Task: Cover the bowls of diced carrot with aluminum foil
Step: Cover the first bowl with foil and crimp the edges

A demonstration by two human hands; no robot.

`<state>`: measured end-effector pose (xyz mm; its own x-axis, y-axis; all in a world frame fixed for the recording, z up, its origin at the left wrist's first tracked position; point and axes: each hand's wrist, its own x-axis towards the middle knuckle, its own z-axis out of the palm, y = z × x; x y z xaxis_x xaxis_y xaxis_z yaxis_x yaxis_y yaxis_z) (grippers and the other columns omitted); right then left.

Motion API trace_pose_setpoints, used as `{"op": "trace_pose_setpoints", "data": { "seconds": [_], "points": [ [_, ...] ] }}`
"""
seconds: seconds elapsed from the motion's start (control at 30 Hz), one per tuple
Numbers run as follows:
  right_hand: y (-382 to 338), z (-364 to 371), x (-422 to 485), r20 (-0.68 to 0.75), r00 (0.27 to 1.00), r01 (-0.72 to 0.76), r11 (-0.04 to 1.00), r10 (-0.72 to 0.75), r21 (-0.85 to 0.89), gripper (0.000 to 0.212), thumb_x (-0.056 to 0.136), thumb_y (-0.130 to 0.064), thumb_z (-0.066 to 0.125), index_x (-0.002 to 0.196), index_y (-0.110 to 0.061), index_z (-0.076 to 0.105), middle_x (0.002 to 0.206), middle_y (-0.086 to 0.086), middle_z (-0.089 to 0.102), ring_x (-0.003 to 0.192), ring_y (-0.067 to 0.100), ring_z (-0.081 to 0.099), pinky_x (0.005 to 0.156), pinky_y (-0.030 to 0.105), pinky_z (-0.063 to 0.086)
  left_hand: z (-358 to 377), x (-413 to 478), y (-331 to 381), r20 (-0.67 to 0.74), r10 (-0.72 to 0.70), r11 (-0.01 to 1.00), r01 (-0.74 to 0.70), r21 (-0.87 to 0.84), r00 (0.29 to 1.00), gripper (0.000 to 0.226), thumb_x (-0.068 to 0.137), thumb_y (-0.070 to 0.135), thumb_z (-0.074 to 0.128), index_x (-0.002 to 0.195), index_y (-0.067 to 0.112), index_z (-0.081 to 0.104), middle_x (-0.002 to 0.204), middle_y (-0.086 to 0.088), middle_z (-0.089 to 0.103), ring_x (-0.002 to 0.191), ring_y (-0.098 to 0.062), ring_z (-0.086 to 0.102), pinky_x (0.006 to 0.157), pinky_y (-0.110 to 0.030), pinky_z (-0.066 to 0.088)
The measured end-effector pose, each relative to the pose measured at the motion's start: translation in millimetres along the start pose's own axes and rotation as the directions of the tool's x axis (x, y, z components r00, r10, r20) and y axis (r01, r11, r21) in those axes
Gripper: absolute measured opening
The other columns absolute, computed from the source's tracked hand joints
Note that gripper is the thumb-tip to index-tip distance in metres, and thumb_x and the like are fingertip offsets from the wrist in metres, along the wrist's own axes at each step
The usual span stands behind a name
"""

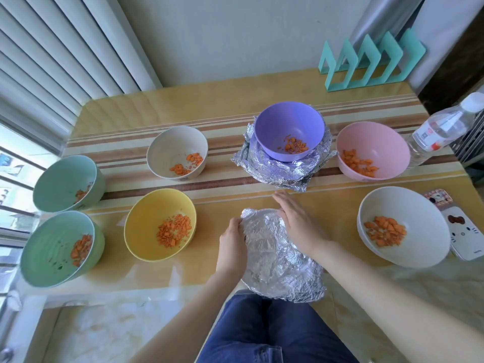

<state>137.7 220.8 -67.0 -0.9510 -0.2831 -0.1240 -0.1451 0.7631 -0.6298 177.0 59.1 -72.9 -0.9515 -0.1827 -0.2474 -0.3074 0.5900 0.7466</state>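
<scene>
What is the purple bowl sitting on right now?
The purple bowl rests on a crumpled mound of aluminum foil. The foil hides whatever is beneath it, so whether another bowl sits under there cannot be seen.

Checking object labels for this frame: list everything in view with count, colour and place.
foil-covered bowl: 1, silver, front centre
green bowls: 2, far left
cream bowl: 1, back, left of centre
yellow bowl: 1, front, left of centre
purple bowl: 1, back centre, on loose foil
loose foil: crumpled, silver, under purple bowl
pink bowl: 1, back right
white bowl: 1, front right
diced carrot: orange, in all seven open bowls
water bottle: 1, clear, far right
rack: 1, teal, back right
cartoon-print case: 1, white, right edge
table: 1, yellow, striped
left hand: grips covered bowl's left edge
right hand: flat on its foil
</scene>
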Motion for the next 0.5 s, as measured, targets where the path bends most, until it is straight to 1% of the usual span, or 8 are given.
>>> {"op": "trace_pose_setpoints", "data": {
  "seconds": [0.07,0.1,0.2,0.3,0.37,0.4,0.47,0.5],
  "points": [
    [-9,4,-7,-0.051,0.999,0.019,1.0,-0.019,-0.001,0.045,0.101,-0.006,0.034,0.146,-0.012,0.029,0.154,-0.001,0.024,0.143,0.01,0.016,0.11,0.011,0.002,-6,-12,-4,0.004,-0.132,0.986,0.131,-0.101,0.991,0.021,0.097,0.007,0.026,0.089,0.014,0.044,0.084,0.0,0.054,0.078,-0.023,0.05,0.053,-0.02,0.033],
    [-13,8,-12,-0.06,0.998,0.023,1.0,-0.023,0.005,0.045,0.101,-0.006,0.034,0.146,-0.013,0.028,0.154,-0.002,0.023,0.143,0.01,0.016,0.111,0.011,0.002,-9,-18,-6,0.016,-0.179,0.975,0.179,-0.129,0.984,0.02,0.097,0.008,0.024,0.088,0.014,0.041,0.089,-0.002,0.053,0.081,-0.021,0.049,0.054,-0.019,0.034],
    [-17,24,-28,-0.056,0.998,0.038,0.999,-0.039,-0.013,0.047,0.102,-0.01,0.031,0.148,-0.015,0.023,0.154,-0.006,0.018,0.143,0.005,0.008,0.11,0.01,-0.003,-17,-30,-20,0.053,-0.193,0.973,0.198,-0.118,0.98,0.015,0.096,0.003,0.028,0.095,0.011,0.04,0.099,-0.002,0.044,0.094,-0.019,0.044,0.064,-0.021,0.029],
    [-15,37,-33,-0.066,0.997,0.027,0.999,-0.029,-0.033,0.047,0.102,-0.008,0.032,0.147,-0.016,0.025,0.154,-0.004,0.022,0.138,-0.001,0.005,0.111,0.012,-0.003,-26,-32,-30,0.03,-0.049,0.996,0.051,-0.078,0.998,0.016,0.095,0.002,0.037,0.108,0.011,0.039,0.109,0.002,0.038,0.106,-0.013,0.038,0.084,-0.016,0.028],
    [-14,40,-30,-0.1,0.995,0.016,1.0,-0.018,-0.019,0.048,0.1,-0.002,0.035,0.146,-0.015,0.029,0.152,-0.003,0.027,0.138,0.001,0.013,0.111,0.013,0.0,-32,-25,-29,0.049,0.102,0.995,-0.101,-0.022,0.994,0.027,0.097,0.008,0.04,0.124,0.01,0.037,0.125,0.006,0.035,0.116,-0.003,0.033,0.096,-0.015,0.025],
    [-13,40,-29,-0.119,0.993,0.018,1.0,-0.019,-0.01,0.048,0.099,0.0,0.036,0.145,-0.015,0.032,0.151,-0.003,0.03,0.138,0.002,0.017,0.111,0.012,0.002,-33,-20,-28,0.076,0.173,0.985,-0.174,0.008,0.982,0.031,0.097,0.01,0.04,0.128,0.009,0.037,0.131,0.005,0.035,0.122,-0.003,0.031,0.1,-0.015,0.023],
    [-12,40,-25,-0.146,0.989,0.004,0.999,0.004,0.051,0.045,0.098,-0.001,0.039,0.141,-0.014,0.04,0.143,-0.004,0.042,0.133,0.003,0.032,0.11,0.012,0.014,-31,-7,-25,0.138,0.268,0.958,-0.278,0.065,0.954,0.035,0.098,0.011,0.04,0.132,0.009,0.038,0.139,-0.001,0.038,0.132,-0.012,0.031,0.106,-0.018,0.022],
    [-11,38,-23,-0.166,0.986,-0.016,0.995,0.033,0.102,0.042,0.098,-0.002,0.042,0.137,-0.014,0.046,0.133,-0.006,0.053,0.124,0.001,0.046,0.105,0.01,0.027,-29,-2,-23,0.164,0.297,0.946,-0.313,0.082,0.94,0.034,0.098,0.011,0.04,0.132,0.009,0.039,0.138,-0.002,0.041,0.132,-0.015,0.034,0.105,-0.018,0.023]
  ]
}}
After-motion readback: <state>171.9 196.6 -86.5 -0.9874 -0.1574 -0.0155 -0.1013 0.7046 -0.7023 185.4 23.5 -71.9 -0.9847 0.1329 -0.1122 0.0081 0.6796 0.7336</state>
